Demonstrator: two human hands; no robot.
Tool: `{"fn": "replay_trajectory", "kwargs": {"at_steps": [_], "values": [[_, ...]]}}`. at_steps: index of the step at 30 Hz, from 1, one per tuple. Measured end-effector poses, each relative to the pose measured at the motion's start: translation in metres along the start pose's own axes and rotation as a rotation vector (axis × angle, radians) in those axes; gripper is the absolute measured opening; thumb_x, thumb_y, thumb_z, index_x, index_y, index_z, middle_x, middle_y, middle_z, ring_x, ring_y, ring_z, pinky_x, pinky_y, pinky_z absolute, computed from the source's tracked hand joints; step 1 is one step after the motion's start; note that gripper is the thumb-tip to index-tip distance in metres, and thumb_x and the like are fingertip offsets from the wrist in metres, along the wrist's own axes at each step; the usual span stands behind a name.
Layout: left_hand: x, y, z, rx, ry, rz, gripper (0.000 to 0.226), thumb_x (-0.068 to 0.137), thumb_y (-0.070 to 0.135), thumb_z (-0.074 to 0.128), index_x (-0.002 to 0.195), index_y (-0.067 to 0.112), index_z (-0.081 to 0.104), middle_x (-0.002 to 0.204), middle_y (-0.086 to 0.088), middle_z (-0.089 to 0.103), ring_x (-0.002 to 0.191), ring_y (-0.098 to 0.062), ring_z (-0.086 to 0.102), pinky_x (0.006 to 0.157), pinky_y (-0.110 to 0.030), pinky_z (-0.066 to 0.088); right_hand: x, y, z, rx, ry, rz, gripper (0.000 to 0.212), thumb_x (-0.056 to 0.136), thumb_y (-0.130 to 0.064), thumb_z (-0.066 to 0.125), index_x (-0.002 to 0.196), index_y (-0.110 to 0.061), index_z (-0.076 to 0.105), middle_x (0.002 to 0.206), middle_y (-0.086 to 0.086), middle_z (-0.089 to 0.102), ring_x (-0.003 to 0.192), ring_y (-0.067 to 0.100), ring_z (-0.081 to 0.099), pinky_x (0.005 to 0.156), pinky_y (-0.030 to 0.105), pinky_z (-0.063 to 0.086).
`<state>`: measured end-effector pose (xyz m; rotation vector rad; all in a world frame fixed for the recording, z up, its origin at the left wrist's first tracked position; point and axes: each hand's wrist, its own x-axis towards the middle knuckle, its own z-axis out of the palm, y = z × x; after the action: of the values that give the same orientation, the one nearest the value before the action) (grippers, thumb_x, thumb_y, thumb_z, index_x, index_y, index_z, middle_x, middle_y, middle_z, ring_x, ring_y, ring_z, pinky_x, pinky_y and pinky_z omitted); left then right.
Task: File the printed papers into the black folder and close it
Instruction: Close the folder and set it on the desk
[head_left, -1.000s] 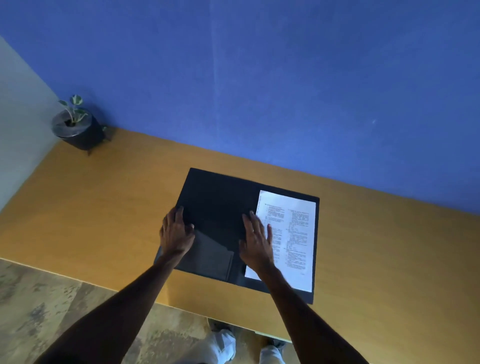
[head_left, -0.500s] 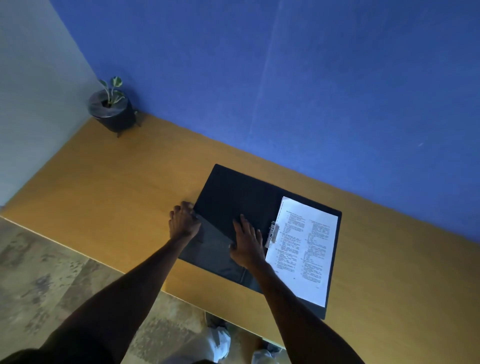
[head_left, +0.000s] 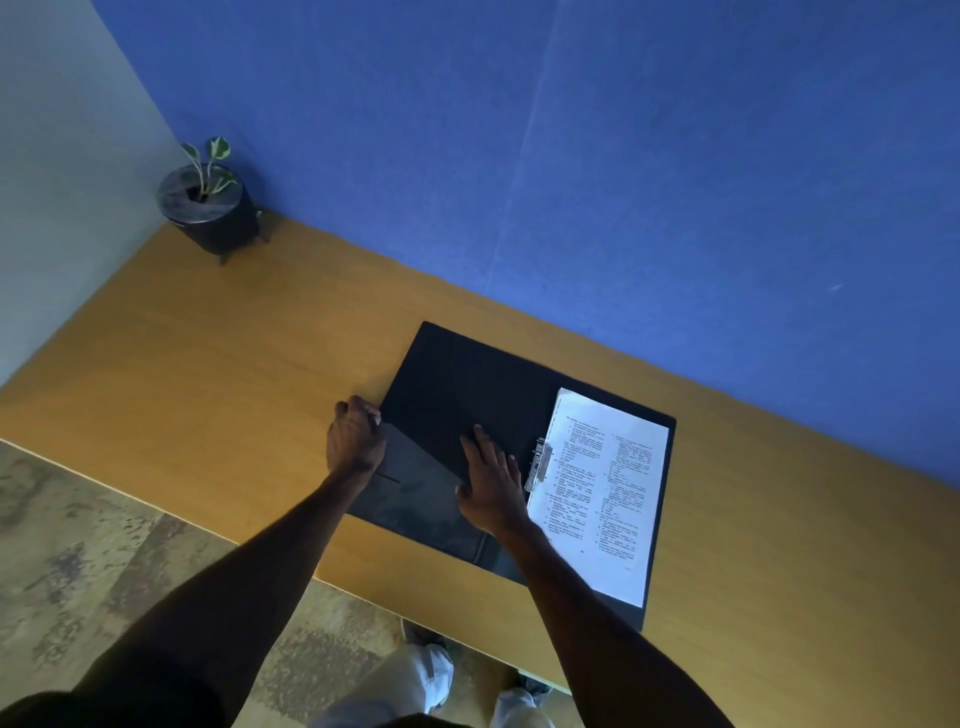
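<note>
Left hand (head_left: 355, 439) curled on folder (head_left: 467, 395) edge; right hand (head_left: 491, 480) flat, fingers together. Risk: closing cover creases papers (head_left: 602, 493).

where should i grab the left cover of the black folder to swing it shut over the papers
Grip the left cover at its free outer edge, coming from the left, where the left hand already sits. The folder lies flat and open, hinged at the spine beside the clip, so that edge likely gives most leverage over the papers.
</note>
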<state>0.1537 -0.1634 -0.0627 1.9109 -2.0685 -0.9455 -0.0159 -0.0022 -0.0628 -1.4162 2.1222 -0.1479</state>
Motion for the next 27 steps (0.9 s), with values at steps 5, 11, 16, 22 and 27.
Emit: {"fn": "replay_trajectory", "kwargs": {"at_steps": [5, 11, 16, 22, 27], "values": [[-0.006, 0.003, -0.014, -0.061, -0.014, 0.021, 0.018, 0.102, 0.018, 0.055, 0.120, 0.017, 0.058, 0.110, -0.013, 0.079, 0.101, -0.046, 0.072, 0.079, -0.048, 0.056, -0.006, 0.004, 0.002, -0.062, -0.003, -0.042, 0.091, 0.097, -0.025, 0.064, 0.172, -0.020, 0.012, 0.181, 0.005, -0.001, 0.167, 0.027, 0.008, 0.131, 0.059, 0.014], [-0.018, 0.031, -0.044, -0.154, -0.017, 0.175, 0.022, 0.107, 0.031, 0.061, 0.114, 0.016, 0.076, 0.095, -0.008, 0.081, 0.090, -0.031, 0.074, 0.072, -0.035, 0.048, -0.023, 0.003, -0.005, -0.001, 0.041, -0.060, 0.096, 0.097, -0.024, 0.066, 0.172, -0.022, 0.007, 0.181, 0.006, -0.001, 0.167, 0.028, 0.006, 0.131, 0.060, 0.017], [-0.048, 0.065, -0.074, -0.550, -0.155, 0.211, 0.050, 0.111, 0.042, 0.052, 0.084, 0.010, 0.079, 0.071, -0.008, 0.072, 0.050, -0.016, 0.058, 0.045, -0.028, 0.041, -0.040, -0.001, -0.015, 0.138, 0.180, -0.053, 0.093, 0.098, -0.024, 0.066, 0.172, -0.023, 0.010, 0.181, 0.003, 0.004, 0.167, 0.026, 0.005, 0.132, 0.055, 0.011], [-0.095, 0.110, -0.056, -0.651, -0.271, 0.317, 0.055, 0.114, 0.039, 0.050, 0.084, -0.001, 0.074, 0.072, 0.000, 0.074, 0.052, -0.023, 0.059, 0.048, -0.031, 0.041, -0.073, -0.004, -0.059, 0.599, 0.422, 0.045, 0.053, 0.100, -0.024, 0.063, 0.152, -0.019, 0.054, 0.150, 0.004, 0.060, 0.134, 0.022, 0.059, 0.105, 0.046, 0.056], [-0.134, 0.140, -0.019, -0.429, -0.236, 0.548, 0.033, 0.113, 0.039, 0.051, 0.122, 0.026, 0.080, 0.108, 0.003, 0.083, 0.089, -0.009, 0.079, 0.067, -0.035, 0.062, -0.113, 0.023, -0.114, 0.871, 0.485, 0.032, 0.028, 0.106, -0.045, 0.061, 0.117, -0.023, 0.075, 0.108, -0.008, 0.079, 0.092, -0.001, 0.071, 0.075, 0.026, 0.055]]}}
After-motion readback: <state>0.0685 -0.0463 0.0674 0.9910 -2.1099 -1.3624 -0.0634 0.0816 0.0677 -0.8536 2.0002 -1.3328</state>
